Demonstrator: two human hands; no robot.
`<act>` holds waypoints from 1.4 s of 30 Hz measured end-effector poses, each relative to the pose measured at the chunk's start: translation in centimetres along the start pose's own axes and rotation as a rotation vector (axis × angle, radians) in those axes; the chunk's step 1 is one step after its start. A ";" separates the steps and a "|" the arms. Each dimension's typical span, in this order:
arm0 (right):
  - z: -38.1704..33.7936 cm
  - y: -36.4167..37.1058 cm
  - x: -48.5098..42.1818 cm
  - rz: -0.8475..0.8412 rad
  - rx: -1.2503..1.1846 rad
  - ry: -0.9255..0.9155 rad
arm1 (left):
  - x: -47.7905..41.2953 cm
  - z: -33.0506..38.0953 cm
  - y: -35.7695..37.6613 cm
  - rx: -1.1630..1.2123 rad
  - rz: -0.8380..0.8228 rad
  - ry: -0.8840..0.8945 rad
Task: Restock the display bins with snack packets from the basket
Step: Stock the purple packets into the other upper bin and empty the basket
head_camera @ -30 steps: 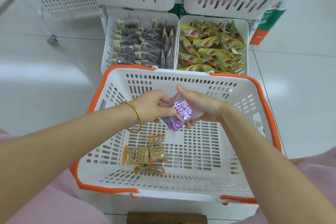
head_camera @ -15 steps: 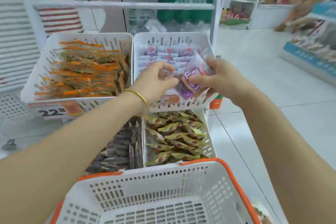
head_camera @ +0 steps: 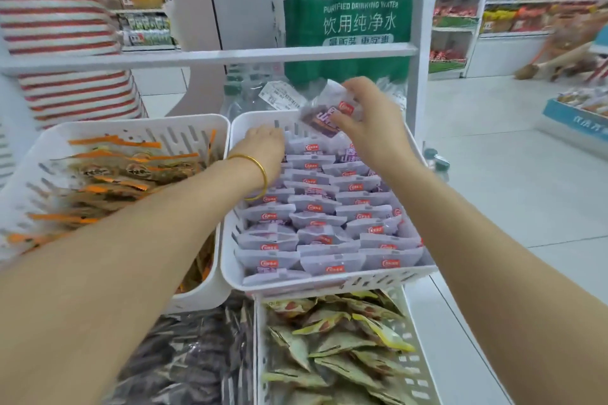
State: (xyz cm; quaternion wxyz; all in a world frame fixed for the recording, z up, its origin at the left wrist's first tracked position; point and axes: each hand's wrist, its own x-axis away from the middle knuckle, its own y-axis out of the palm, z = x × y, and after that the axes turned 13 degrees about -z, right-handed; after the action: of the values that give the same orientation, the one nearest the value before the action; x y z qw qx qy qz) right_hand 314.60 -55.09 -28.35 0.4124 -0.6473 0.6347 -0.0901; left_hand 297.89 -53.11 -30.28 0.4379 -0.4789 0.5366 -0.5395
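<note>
Purple snack packet (head_camera: 324, 117) reached the back rim of the display bin (head_camera: 329, 283).
My right hand (head_camera: 371, 123) pinched it there alone; my left hand (head_camera: 263, 145) had let go, resting on that bin's rear packets (head_camera: 309, 147), fingers hidden.

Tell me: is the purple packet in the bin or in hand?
In hand. The right hand pinches the packet above the bin's back rim, not yet among the stocked packets.

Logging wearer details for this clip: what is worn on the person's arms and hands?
No sleeves or gloves show on either arm. The left hand has a thin gold bangle at its wrist; the right hand wears nothing visible.
</note>
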 end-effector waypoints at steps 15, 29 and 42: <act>-0.4 4.6 -4.9 -0.185 0.661 -0.049 | 1.7 -0.8 0.3 -0.121 0.052 0.042; -0.3 4.8 -4.6 -0.182 0.200 -0.030 | 0.3 -1.8 -0.2 -0.127 0.167 -0.053; -0.9 6.5 -6.0 -0.389 0.590 0.007 | -0.3 -3.2 -0.4 -0.105 0.222 0.031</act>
State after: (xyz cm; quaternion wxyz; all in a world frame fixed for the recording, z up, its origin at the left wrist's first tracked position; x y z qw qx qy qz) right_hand 308.07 -49.15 -29.53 0.5547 -0.6087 0.4476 -0.3485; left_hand 294.75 -52.25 -29.78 0.4610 -0.4301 0.6206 -0.4662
